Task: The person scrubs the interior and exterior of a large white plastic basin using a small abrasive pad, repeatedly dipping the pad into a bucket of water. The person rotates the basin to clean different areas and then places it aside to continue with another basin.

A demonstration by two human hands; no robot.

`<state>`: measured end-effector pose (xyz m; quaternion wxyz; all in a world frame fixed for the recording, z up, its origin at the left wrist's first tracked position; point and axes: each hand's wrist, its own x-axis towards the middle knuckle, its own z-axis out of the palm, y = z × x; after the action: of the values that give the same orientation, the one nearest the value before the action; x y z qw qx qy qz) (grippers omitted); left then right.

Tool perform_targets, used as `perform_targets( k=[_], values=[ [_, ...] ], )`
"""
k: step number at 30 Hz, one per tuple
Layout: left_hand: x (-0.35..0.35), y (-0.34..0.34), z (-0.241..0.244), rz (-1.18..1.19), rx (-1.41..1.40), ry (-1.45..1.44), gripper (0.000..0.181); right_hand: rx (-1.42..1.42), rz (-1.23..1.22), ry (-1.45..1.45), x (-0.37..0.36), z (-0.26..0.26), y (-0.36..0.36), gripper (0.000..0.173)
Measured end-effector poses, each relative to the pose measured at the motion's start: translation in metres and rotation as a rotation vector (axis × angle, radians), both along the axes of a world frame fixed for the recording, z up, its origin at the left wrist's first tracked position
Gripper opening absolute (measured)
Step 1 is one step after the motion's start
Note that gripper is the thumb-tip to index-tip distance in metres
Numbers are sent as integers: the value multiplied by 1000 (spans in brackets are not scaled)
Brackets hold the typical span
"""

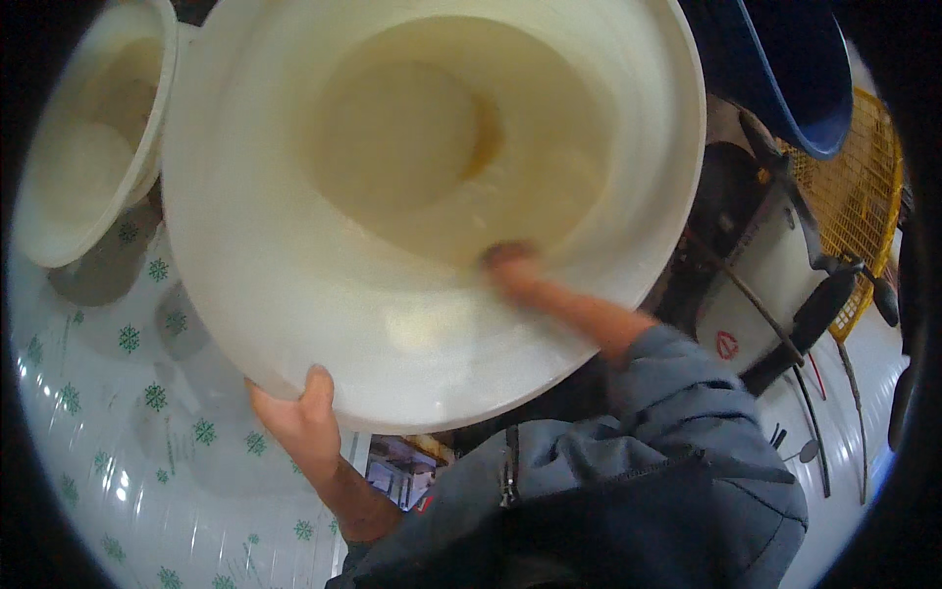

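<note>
A large round white tub (397, 331) fills the middle of the view, with cloudy yellowish water (412, 147) inside. My left hand (305, 416) grips the tub's near-left rim, the thumb over the top. Over the near-right rim reaches my right forearm, and my right hand (511, 269) is inside the tub at the water's near edge. That hand is motion-blurred, with something dark at its fingertips; whether it holds anything cannot be told.
Another white tub (73, 199) stands at the upper left. At the upper right are a blue container (813, 110) and a yellow plastic basket (846, 199), with a motor scooter's dark handlebar (806, 213) near them. White sheeting with green snowflake prints (199, 456) lies at the left.
</note>
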<state>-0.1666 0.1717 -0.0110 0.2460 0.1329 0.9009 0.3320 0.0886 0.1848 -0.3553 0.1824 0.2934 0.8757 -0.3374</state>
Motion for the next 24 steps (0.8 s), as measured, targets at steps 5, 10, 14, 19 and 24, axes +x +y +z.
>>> perform_targets(
  k=[5,10,14,19,24],
  values=[
    [-28,29,-7,-55,94,-56,56,180,107,-85,77,70,136,27],
    [-10,4,-21,116,205,-66,55,43,2,-93,58,64,80,27],
    [35,-68,-58,288,334,-198,55,93,37,-74,63,54,80,27],
    [96,-70,-108,638,357,-194,55,-267,124,-314,18,69,91,31],
    [89,-61,-104,528,205,-124,60,-632,-267,61,-70,50,8,31]
  ],
)
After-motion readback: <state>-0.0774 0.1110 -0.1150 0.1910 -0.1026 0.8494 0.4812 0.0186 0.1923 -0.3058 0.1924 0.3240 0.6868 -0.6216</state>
